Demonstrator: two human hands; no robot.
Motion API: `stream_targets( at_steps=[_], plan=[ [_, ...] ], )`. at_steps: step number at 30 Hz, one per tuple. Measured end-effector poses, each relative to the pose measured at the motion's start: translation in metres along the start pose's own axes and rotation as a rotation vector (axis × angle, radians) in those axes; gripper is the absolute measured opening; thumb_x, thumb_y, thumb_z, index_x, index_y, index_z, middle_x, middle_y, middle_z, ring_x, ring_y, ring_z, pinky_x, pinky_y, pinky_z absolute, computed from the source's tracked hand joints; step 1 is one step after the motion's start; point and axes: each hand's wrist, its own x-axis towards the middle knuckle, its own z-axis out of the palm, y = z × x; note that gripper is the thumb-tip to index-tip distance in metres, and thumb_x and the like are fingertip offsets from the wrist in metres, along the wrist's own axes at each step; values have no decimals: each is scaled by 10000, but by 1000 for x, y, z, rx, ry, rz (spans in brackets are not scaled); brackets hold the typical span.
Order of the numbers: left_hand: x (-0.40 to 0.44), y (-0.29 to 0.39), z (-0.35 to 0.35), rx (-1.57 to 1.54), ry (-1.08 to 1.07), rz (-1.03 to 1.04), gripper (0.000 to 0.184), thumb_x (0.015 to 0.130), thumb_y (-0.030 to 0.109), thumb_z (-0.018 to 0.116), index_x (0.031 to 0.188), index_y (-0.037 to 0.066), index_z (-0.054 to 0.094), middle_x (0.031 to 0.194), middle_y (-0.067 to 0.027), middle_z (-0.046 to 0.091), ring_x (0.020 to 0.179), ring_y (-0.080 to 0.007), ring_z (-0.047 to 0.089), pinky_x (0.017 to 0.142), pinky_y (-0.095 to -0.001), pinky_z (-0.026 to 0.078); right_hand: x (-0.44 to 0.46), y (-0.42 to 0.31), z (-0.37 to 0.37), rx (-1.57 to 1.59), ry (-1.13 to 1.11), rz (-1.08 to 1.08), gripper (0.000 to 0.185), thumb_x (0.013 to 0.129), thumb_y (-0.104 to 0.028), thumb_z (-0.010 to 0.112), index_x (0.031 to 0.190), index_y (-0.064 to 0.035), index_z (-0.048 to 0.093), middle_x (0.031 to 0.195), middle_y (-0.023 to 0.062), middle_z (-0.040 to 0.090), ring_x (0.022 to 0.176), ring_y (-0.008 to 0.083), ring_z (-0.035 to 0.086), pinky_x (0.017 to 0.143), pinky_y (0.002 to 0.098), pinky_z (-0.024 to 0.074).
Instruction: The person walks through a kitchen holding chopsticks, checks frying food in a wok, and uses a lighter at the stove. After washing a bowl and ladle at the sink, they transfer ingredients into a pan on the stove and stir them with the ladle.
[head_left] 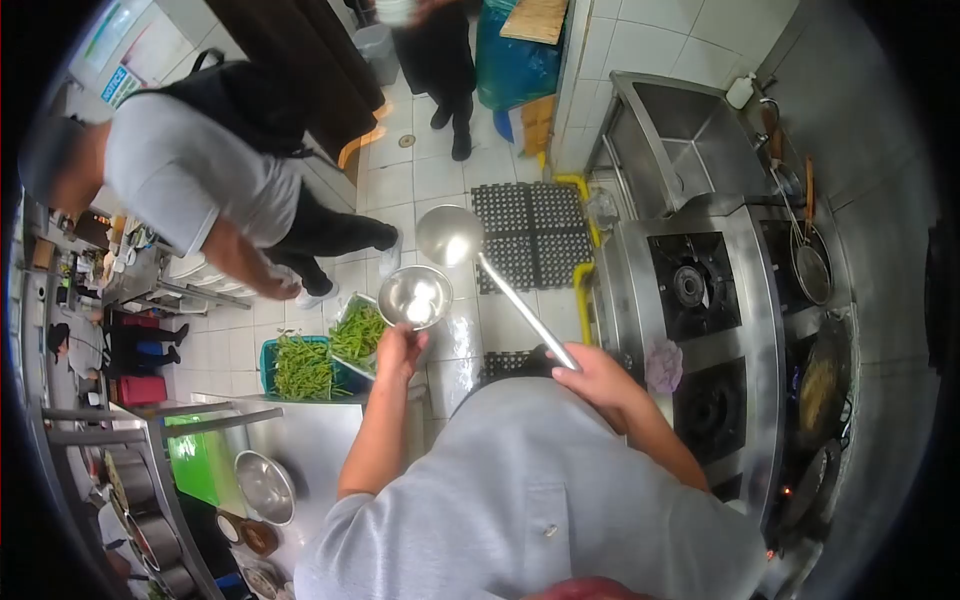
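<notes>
My left hand (398,352) grips the rim of a small metal bowl (412,300), held out in front of me at waist height. No food shows inside it. In my right hand (597,376) is the long metal handle of a large ladle (449,236). Its round, shiny head reaches forward, just beyond the bowl and to its right. Whether ladle and bowl touch, I cannot tell. Below the bowl, to the left, green vegetables (358,331) fill a light-coloured container, and more greens (303,367) fill a teal crate.
A gas stove (690,285) with pans (822,385) runs along my right, a metal sink (690,135) beyond it. On my left, a steel counter (325,440) carries a metal bowl (266,487). One person (200,150) bends at left; another stands ahead. Black mats (530,235) cover some floor.
</notes>
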Motion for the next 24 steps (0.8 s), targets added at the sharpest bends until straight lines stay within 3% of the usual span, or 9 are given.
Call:
stream_targets(
  at_steps=[1,3,11,15,18,21,24],
  plan=[
    [4,1,11,5,10,-6,125,963,53,602,1077,10,578,980,-136,642,820,-277,684,726,-393,626,17,5,-15,-39,-4,-66,346,1030,-133,668,1350,-4,643,843,-2,625,696,52,580,609,233,479],
    [2,14,45,-14,29,74,107,979,76,615,1056,6,591,954,-128,651,823,-265,693,765,-373,645,49,-21,-51,288,-184,332,346,1034,-167,687,1340,-12,641,807,-4,607,622,74,560,547,266,468],
    [95,6,151,11,36,-66,148,978,75,616,1100,14,560,966,-141,661,848,-313,714,751,-417,646,153,8,-160,428,21,319,315,1070,-160,637,1335,9,625,735,-17,569,538,78,535,504,268,461],
    [168,26,241,127,-5,-126,131,1003,96,595,1075,-13,598,937,-144,654,859,-281,694,780,-390,650,207,33,-215,537,258,295,321,1091,-198,609,1349,-7,623,731,-18,565,526,84,531,498,274,442],
    [242,47,320,186,-97,-145,122,997,91,600,1057,-14,589,916,-120,613,839,-273,667,822,-415,653,252,44,-263,646,623,409,345,1090,-257,616,1346,-27,637,692,-17,553,529,94,522,494,286,426],
    [297,84,416,329,-297,-195,100,1004,63,582,1073,-6,560,961,-141,618,847,-285,675,792,-426,648,300,55,-316,837,949,467,233,1070,-278,658,1053,-51,612,685,4,550,532,135,538,501,299,439],
    [328,116,524,553,-475,-152,186,982,67,597,1140,-11,537,979,-160,654,825,-272,704,719,-363,645,320,65,-362,870,1251,497,283,1045,-298,698,941,-76,557,710,24,567,555,156,555,506,324,457]
  ],
)
